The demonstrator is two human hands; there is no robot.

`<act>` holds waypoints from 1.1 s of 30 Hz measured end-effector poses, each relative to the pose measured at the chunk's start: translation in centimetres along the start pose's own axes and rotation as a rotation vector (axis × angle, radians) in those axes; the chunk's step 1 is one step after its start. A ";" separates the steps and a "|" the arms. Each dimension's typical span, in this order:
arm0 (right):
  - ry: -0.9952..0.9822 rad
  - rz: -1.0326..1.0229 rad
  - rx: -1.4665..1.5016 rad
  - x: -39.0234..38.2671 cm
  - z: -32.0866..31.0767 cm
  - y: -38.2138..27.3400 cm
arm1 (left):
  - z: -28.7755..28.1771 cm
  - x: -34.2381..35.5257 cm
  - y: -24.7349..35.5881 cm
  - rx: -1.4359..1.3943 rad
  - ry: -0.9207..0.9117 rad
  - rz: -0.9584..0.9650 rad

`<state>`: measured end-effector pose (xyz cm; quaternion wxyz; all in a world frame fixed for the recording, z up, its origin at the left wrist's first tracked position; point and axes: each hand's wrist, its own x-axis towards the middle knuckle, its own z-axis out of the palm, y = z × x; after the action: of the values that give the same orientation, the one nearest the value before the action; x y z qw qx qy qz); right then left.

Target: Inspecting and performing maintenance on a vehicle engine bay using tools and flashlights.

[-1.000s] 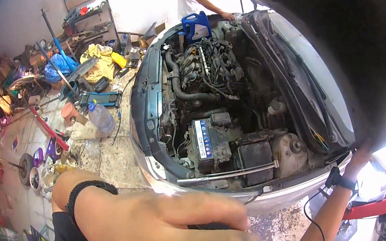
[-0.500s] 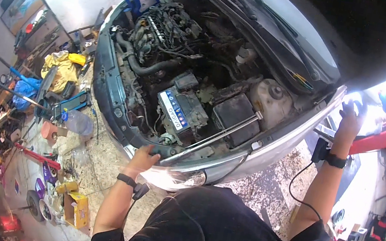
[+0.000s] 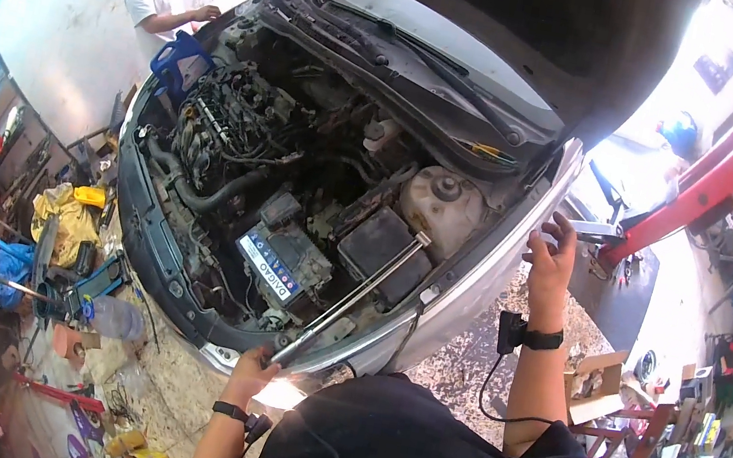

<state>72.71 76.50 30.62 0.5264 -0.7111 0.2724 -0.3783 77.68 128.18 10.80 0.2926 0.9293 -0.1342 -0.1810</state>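
A car with a raised bonnet stands before me, its engine bay exposed. My left hand is at the front corner, fingers slightly bent and apart beside the lower end of a long metal bar, which lies diagonally across the bay; exact contact is unclear. My right hand is up by the silver fender, fingers spread and holding nothing visible. The battery, a black box and a white reservoir sit nearby. A blue jug rests on the engine's far side.
A co-worker stands across the car, a hand by its far fender. Tools, jugs and a yellow cloth litter the left floor. A red lift arm runs past the right side, above boxes and tools.
My left hand dropped from close before the camera to the car's front corner. My right hand moved from the bonnet's edge down along the fender. The view swung, showing more of the co-worker.
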 end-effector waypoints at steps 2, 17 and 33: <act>-0.013 0.014 0.009 -0.4 0.5 0.4 | -0.7 -0.9 1.7 -0.312 -0.120 -0.169; -0.861 -0.534 -0.314 -8.3 11.2 -1.3 | -13.9 -0.7 20.3 -0.131 0.483 0.436; -0.158 0.025 0.490 7.6 10.2 -2.5 | -18.9 4.1 38.4 0.002 0.359 0.763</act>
<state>85.41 76.77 33.32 0.7071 -0.5865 0.1392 -0.3696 83.68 105.59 46.91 0.3564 0.8301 -0.4158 0.1054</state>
